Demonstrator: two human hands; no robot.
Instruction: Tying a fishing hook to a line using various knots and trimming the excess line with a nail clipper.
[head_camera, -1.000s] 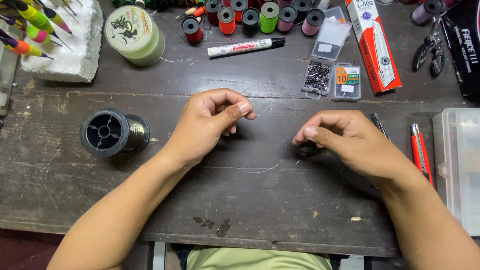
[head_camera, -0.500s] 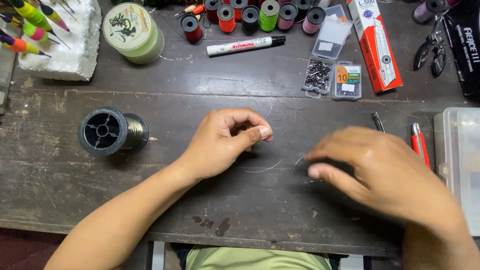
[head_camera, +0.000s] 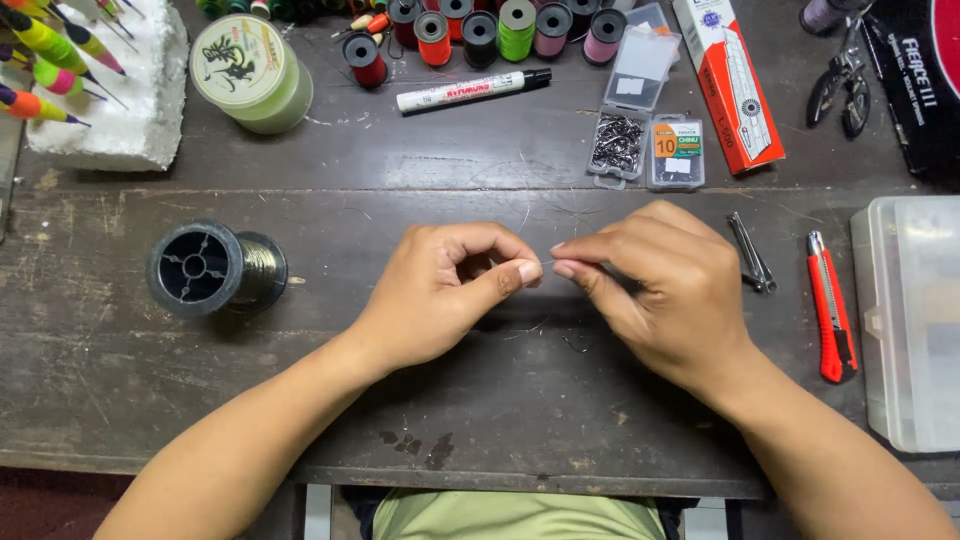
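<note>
Here, above the dark wooden worktop, the left hand and right hand meet fingertip to fingertip, each grip pinched narrow on a thin fishing line. Farther left lies a black spool; beyond, an open hook box.

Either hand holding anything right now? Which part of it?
Both pinch a thin fishing line: the left hand and right hand grip it between thumb and forefinger where their tips almost meet. Whether a hook is held too cannot be told.
</note>
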